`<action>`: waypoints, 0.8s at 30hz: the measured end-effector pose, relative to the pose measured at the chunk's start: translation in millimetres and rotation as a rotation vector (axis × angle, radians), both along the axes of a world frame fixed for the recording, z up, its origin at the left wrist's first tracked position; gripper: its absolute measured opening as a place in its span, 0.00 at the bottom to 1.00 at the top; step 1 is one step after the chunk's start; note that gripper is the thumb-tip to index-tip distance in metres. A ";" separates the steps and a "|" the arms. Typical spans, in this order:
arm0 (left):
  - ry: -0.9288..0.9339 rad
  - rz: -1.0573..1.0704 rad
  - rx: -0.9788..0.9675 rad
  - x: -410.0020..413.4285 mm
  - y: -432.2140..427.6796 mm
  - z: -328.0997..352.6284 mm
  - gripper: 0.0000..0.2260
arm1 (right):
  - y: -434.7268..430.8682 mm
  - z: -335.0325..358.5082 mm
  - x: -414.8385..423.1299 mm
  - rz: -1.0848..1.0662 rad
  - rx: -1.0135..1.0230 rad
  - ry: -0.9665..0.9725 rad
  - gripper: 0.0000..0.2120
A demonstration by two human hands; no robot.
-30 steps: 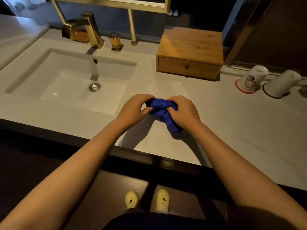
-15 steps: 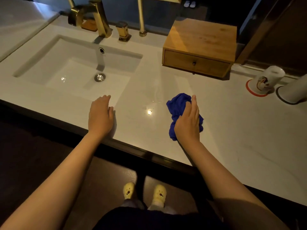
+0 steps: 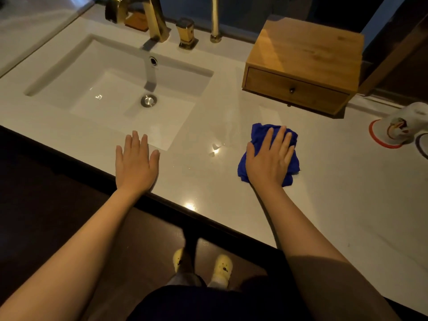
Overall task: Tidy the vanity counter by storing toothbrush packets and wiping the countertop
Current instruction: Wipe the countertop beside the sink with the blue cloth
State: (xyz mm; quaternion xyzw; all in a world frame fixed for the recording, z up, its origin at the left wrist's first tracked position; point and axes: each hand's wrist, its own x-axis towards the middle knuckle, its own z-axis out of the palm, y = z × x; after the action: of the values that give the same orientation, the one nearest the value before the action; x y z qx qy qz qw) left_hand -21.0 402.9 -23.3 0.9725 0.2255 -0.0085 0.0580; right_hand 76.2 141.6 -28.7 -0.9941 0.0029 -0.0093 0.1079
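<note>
At the left of the frame, the sink [image 3: 111, 89] sits recessed in the counter [image 3: 347, 205], with the gold faucet [image 3: 152, 17] above it at the top edge. My left hand [image 3: 136, 163] lies flat on the counter just below the sink's lower right corner, fingers [image 3: 135, 141] straight and close together, holding nothing; I judge that it serves as a brace. Right of center, my right hand [image 3: 269, 158] presses palm-down on the blue cloth [image 3: 261, 133], fingers extended and slightly spread across it, not curled around it. The cloth lies bunched directly under this hand, touching the counter, its long axis running roughly top to bottom in the frame. The wiping step is in hand, and the right hand is the only one positioned to drive it. The closed wooden drawer box [image 3: 301, 63] stands toward the upper right. No toothbrush packets are visible. Unwiped counter extends to the right and lower right of the cloth, so the stroke probably runs that way.
</note>
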 end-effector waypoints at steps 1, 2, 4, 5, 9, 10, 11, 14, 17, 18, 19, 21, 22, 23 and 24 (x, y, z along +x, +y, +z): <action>0.003 0.003 0.004 0.1 0.1 -0.3 0.25 | 3.5 0.7 5.2 -0.041 -0.006 0.003 0.32; 0.006 0.006 0.003 0.0 -0.2 -0.6 0.26 | 6.7 0.7 9.9 -0.086 -0.008 0.005 0.32; 0.009 0.013 -0.002 -0.1 -1.2 -1.2 0.26 | 14.7 1.0 19.4 -0.183 0.004 0.015 0.32; 0.007 0.017 -0.003 0.1 -1.4 -1.6 0.25 | 19.4 1.4 25.0 -0.225 0.014 0.024 0.32; 0.004 0.018 0.004 0.5 -1.6 -3.2 0.25 | 39.3 3.4 49.5 -0.307 0.009 0.058 0.33; 0.008 0.019 0.008 0.2 -1.1 -3.8 0.26 | 43.8 3.0 55.1 -0.304 0.004 0.062 0.33; 0.010 0.022 0.011 0.2 -0.6 -4.2 0.26 | 48.2 2.1 59.9 -0.298 0.002 0.062 0.33; 0.020 0.028 0.021 0.5 0.4 -4.7 0.28 | 60.4 -0.2 71.5 -0.275 -0.008 0.056 0.32; 0.022 0.028 0.014 1.0 0.5 -5.1 0.29 | 74.1 -1.2 80.5 -0.234 -0.019 0.052 0.32; 0.021 0.030 0.005 1.1 0.4 -5.0 0.29 | 79.5 -1.1 83.1 -0.217 -0.022 0.050 0.32; 0.021 0.032 -0.001 1.1 0.3 -4.9 0.30 | 85.2 -1.2 85.4 -0.198 -0.023 0.049 0.32; 0.028 0.033 0.000 1.5 0.2 -4.4 0.30 | 96.8 -1.2 89.9 -0.159 -0.025 0.050 0.32; 0.032 0.034 -0.001 1.7 0.4 -4.3 0.30 | 102.4 -1.1 91.9 -0.142 -0.024 0.050 0.32; 0.034 0.036 -0.002 1.9 0.5 -4.0 0.30 | 107.5 -1.0 94.1 -0.128 -0.021 0.050 0.32; 0.034 0.038 -0.003 2.0 0.7 -3.9 0.30 | 112.5 -0.8 96.2 -0.116 -0.019 0.048 0.32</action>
State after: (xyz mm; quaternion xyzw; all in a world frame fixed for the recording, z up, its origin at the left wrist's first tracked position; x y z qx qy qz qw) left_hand -19.0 403.5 -27.2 0.9677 0.2447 -0.0243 0.0559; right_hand 172.4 254.0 -29.5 -0.9932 0.0632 0.0081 0.0978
